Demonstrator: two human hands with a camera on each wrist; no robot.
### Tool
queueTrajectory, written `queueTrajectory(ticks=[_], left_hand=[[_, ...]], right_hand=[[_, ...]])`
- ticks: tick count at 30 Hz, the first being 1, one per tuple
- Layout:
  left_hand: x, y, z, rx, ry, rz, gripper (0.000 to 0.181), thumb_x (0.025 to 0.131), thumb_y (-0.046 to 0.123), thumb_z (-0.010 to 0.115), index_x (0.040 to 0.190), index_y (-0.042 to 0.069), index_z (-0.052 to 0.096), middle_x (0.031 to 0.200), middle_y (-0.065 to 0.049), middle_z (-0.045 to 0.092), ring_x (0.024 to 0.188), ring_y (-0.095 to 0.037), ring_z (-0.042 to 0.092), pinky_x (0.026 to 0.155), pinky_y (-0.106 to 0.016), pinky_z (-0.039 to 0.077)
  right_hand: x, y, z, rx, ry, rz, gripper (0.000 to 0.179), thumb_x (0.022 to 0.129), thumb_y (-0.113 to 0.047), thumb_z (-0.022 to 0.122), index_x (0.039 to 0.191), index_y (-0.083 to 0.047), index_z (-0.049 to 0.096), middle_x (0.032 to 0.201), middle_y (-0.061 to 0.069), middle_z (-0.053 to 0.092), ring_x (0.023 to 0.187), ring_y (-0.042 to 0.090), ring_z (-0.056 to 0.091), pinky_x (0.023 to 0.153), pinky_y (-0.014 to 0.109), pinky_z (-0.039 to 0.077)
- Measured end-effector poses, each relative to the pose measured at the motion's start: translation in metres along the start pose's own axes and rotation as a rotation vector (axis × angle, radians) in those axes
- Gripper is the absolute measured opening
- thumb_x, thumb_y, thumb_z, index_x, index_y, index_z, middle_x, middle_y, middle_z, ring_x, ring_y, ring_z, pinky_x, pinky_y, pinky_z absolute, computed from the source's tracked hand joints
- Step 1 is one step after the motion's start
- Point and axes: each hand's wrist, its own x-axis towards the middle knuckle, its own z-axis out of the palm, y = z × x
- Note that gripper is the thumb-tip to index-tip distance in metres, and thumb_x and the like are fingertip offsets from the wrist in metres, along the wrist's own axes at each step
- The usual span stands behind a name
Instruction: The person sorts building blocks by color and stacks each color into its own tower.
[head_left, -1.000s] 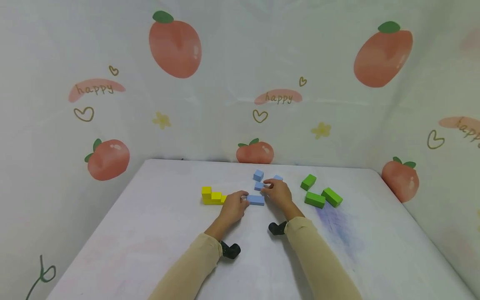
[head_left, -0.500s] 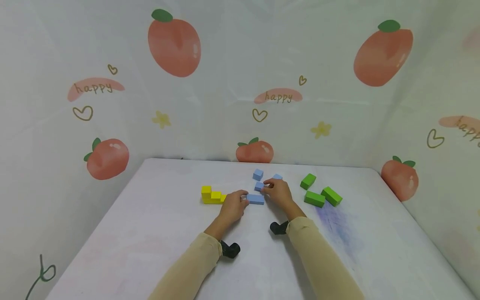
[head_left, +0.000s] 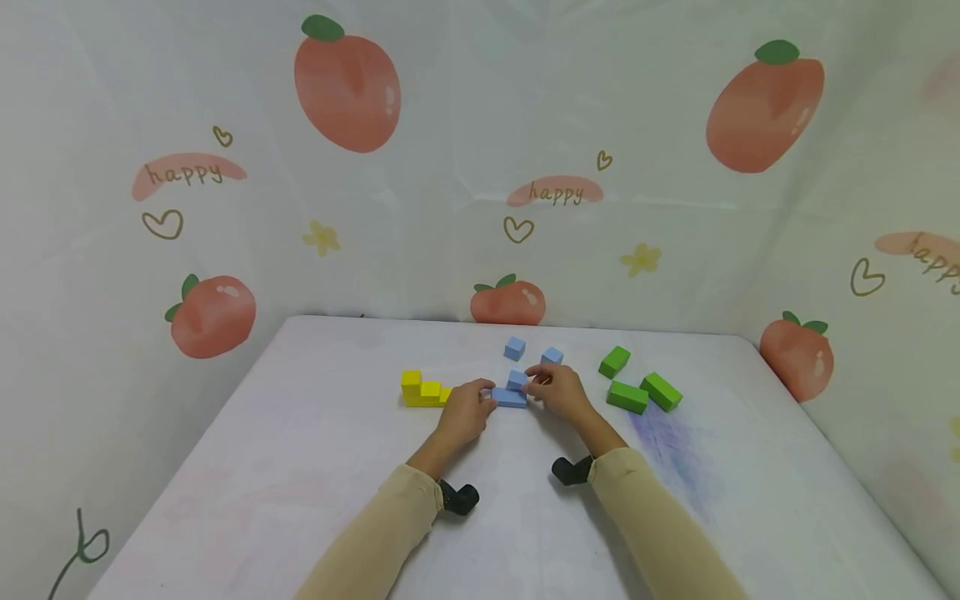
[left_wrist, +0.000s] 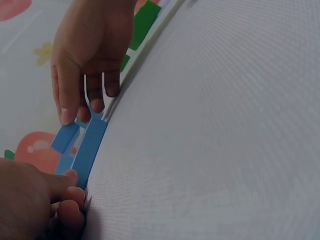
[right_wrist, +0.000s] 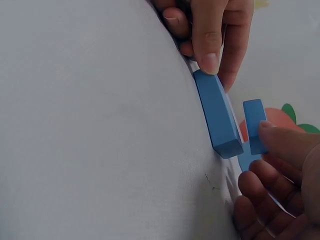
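Left hand (head_left: 467, 412): thumb and finger pinch the left end of a long blue rectangular block (head_left: 510, 399), which lies flat on the white surface (head_left: 300, 500), near its middle. Right hand (head_left: 562, 393): thumb and finger grip a smaller blue rectangular block (right_wrist: 255, 125), held just beyond the right part of the long one. Right wrist view shows a gap between the two blocks; small one not yet released.

Progress, judged from the layout:
- Yellow: a stepped group of bright yellow blocks (head_left: 422, 393) stands just left of the left hand, highest at its left end. Looks complete, but its right end is hidden, so block count and contact with the hand cannot be told.
- Blue: appears under way. The long block seems to serve as base. Two loose light-blue blocks (head_left: 514, 348) (head_left: 552, 356) lie farther back, apart from each other, unheld.
- Green: three green rectangular blocks (head_left: 615, 361) (head_left: 627, 397) (head_left: 662, 392) lie at differing angles to the right, no hand on them. Probably not begun.
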Motion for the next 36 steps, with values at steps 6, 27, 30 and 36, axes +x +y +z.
queueTrajectory(ticks=[6, 27, 30, 36], left_hand=[[0.000, 0.000, -0.001, 0.005, 0.001, 0.018, 0.035, 0.097, 0.016, 0.061, 0.131, 0.009, 0.059, 0.080, -0.001, 0.058, 0.057, -0.014, 0.057, 0.057, -0.027, 0.049], [0.000, 0.001, -0.001, -0.007, 0.002, -0.002, 0.036, 0.097, 0.016, 0.062, 0.132, 0.009, 0.058, 0.079, -0.002, 0.057, 0.058, -0.016, 0.056, 0.057, -0.026, 0.049], [0.000, 0.001, -0.001, -0.006, 0.000, -0.004, 0.036, 0.097, 0.016, 0.062, 0.132, 0.009, 0.058, 0.078, -0.002, 0.057, 0.057, -0.016, 0.056, 0.057, -0.026, 0.048], [-0.001, 0.002, -0.001, -0.011, -0.003, -0.013, 0.036, 0.097, 0.017, 0.061, 0.132, 0.010, 0.058, 0.082, -0.002, 0.058, 0.060, -0.015, 0.057, 0.059, -0.026, 0.050]], right_hand=[[-0.007, 0.000, -0.002, 0.002, -0.022, -0.006, 0.028, 0.084, -0.015, 0.077, 0.111, -0.006, 0.070, 0.083, 0.003, 0.062, 0.072, 0.019, 0.056, 0.060, 0.027, 0.047], [-0.017, 0.000, 0.000, 0.010, -0.044, -0.017, 0.030, 0.085, -0.015, 0.076, 0.113, -0.009, 0.069, 0.086, 0.002, 0.062, 0.080, 0.019, 0.056, 0.066, 0.027, 0.048], [-0.018, 0.000, 0.000, 0.017, -0.043, -0.017, 0.030, 0.085, -0.015, 0.076, 0.114, -0.009, 0.069, 0.086, 0.002, 0.062, 0.080, 0.019, 0.055, 0.066, 0.027, 0.048], [-0.020, 0.000, -0.004, 0.035, -0.041, -0.023, 0.034, 0.086, -0.015, 0.076, 0.118, -0.010, 0.068, 0.087, 0.002, 0.062, 0.081, 0.020, 0.056, 0.067, 0.028, 0.048]])
